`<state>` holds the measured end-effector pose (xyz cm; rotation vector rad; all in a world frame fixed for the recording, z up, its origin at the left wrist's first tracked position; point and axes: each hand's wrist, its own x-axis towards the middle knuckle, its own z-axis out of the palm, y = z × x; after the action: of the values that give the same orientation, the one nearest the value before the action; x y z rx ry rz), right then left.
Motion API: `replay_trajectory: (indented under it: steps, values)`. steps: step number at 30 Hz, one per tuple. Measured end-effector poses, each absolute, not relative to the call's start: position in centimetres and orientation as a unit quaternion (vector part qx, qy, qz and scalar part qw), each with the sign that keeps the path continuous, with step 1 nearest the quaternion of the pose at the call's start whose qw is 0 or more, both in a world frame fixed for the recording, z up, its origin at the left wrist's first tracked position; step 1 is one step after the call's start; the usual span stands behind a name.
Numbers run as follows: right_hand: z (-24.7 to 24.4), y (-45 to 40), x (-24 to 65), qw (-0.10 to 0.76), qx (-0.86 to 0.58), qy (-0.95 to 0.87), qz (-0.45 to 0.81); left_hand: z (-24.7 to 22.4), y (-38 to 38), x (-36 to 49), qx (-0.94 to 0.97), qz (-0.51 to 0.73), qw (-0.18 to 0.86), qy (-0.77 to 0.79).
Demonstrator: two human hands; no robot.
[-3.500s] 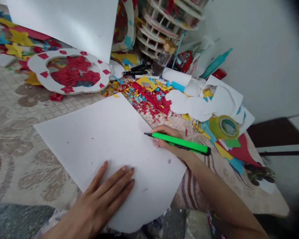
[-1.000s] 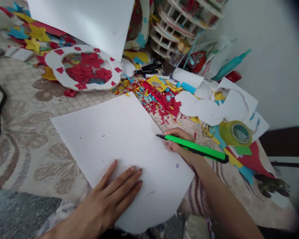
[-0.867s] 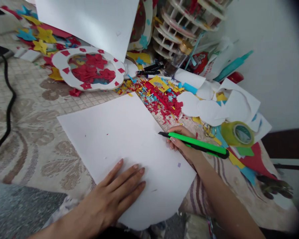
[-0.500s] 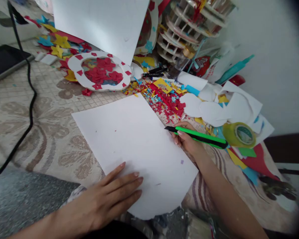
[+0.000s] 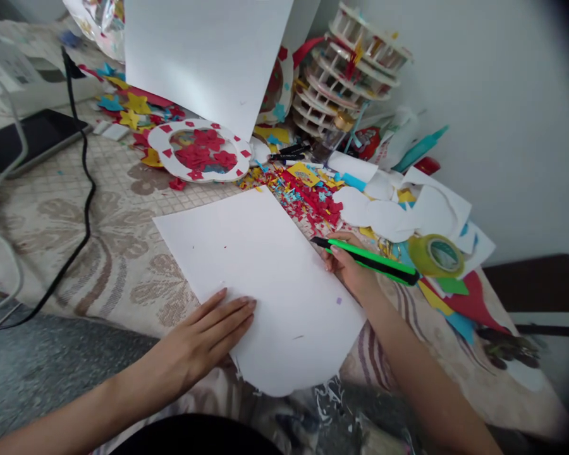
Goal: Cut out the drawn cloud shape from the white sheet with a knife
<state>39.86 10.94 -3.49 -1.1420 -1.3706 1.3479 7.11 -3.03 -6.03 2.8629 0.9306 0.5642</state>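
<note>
A large white sheet of paper lies on the patterned tablecloth, its near end rounded and reaching over the table edge. My left hand rests flat on its near left part, fingers stretched out. In my right hand is a green and black utility knife, gripped at the sheet's right edge with its dark tip pointing left. Whether the blade is out is too small to tell. A purple speck and a few dark marks show on the paper.
A white oval frame holds red paper stars. Paper scraps lie behind the sheet. White cutouts and a tape roll are at right. A tiered white rack stands behind; a phone and a black cable lie left.
The view has shifted and tilted slightly, showing more of the left side. My left hand has slid slightly up and left on the paper. The knife stays in my right hand.
</note>
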Motion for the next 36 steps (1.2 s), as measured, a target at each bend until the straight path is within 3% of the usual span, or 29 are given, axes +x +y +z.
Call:
replay_trajectory:
  steps: [9,13,17,24,30,36]
  values:
    - [-2.3,8.8,38.5,0.405,-0.475,-0.624,0.47,-5.6,-3.9,12.9,0.904,0.265,0.017,0.334]
    - [-1.8,6.1,36.5,0.396,-0.461,-0.613,0.505,-5.4,-4.3,14.8,0.906,0.284,0.044,0.31]
    - [-1.9,3.6,35.7,0.365,-0.488,-0.593,0.527,-5.1,-3.0,11.6,0.894,0.303,0.058,0.325]
    - [-2.0,0.6,36.0,0.374,-0.552,-0.611,0.426,-5.3,-0.5,5.9,0.887,0.206,-0.01,0.414]
    - [-2.3,0.1,36.9,0.425,-0.522,-0.59,0.445,-6.1,-3.3,6.5,0.885,0.204,-0.037,0.417]
    - [-2.1,0.9,38.6,0.417,-0.537,-0.575,0.454,-5.8,-7.0,6.1,0.899,0.191,0.0,0.395]
